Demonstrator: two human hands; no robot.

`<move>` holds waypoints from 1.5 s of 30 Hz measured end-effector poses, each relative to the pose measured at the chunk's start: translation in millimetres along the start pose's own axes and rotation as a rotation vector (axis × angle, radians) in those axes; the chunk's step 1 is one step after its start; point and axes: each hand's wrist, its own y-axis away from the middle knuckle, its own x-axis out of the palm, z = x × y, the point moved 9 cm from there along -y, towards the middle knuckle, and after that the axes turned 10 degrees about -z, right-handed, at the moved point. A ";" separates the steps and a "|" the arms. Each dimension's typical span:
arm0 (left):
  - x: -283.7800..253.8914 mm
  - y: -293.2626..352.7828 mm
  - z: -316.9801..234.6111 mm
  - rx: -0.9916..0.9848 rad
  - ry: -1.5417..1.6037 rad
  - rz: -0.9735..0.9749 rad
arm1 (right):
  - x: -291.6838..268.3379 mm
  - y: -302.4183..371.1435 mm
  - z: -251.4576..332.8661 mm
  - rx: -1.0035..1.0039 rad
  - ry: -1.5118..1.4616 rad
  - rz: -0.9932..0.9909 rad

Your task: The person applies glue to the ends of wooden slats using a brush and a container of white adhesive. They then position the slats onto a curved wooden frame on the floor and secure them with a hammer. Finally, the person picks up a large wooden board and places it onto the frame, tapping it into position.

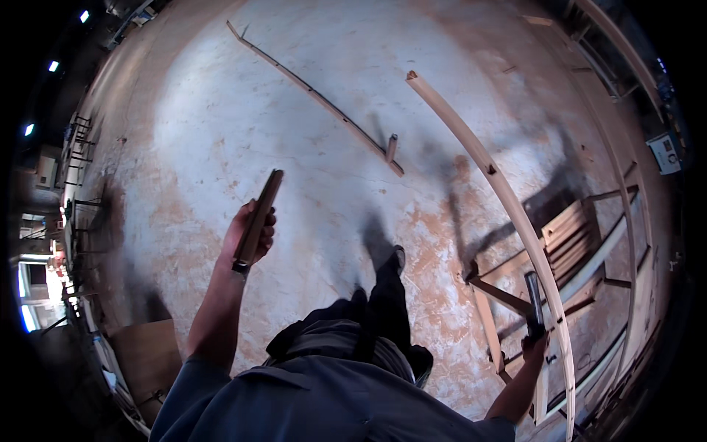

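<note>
My left hand [250, 234] is closed around a short, dark brown wooden piece [263, 214], which stands tilted up out of the fist with a grooved side showing. At the lower right, my right hand [535, 345] grips a dark rod-shaped tool [534, 302]; its exact kind is too dim to make out. Just beside that hand runs a long pale wooden bar [471, 146] with a dark notch or hole along it. Whether the hand also touches the bar, I cannot tell. Farther out on the floor lies a long, narrow wooden strip [309, 90], with a short block [392, 147] at its near end.
Wooden frames [508, 302] and a slatted wooden piece [571, 236] stand close on my right. A brown board [147, 357] is at the lower left. Racks [79, 144] line the far left side, and a white box [664, 153] sits at the far right.
</note>
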 end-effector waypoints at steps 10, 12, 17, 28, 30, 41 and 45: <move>94.6 -120.3 -98.8 -0.093 -0.033 -0.002 | -60.0 74.9 -9.3 -1.259 0.639 -0.311; 85.7 -142.8 -128.4 -0.104 -0.008 -0.001 | -86.2 57.9 -35.0 -0.673 0.644 -0.125; 61.2 -217.5 -209.9 -0.147 -0.040 0.080 | -88.5 124.2 -140.9 0.051 0.356 -0.566; -13.6 -362.2 -409.9 -0.238 -0.179 -0.019 | 277.7 469.3 -349.8 0.419 0.901 0.121; -13.9 -398.0 -437.6 -0.279 -0.190 0.002 | 341.8 486.3 -380.3 0.439 0.924 0.159; 9.1 -555.5 -579.3 -0.383 -0.377 -0.010 | 707.6 473.5 -437.1 0.470 0.660 0.268; 22.4 -599.8 -609.5 -0.481 -0.408 -0.007 | 848.2 491.7 -350.1 0.373 0.883 0.081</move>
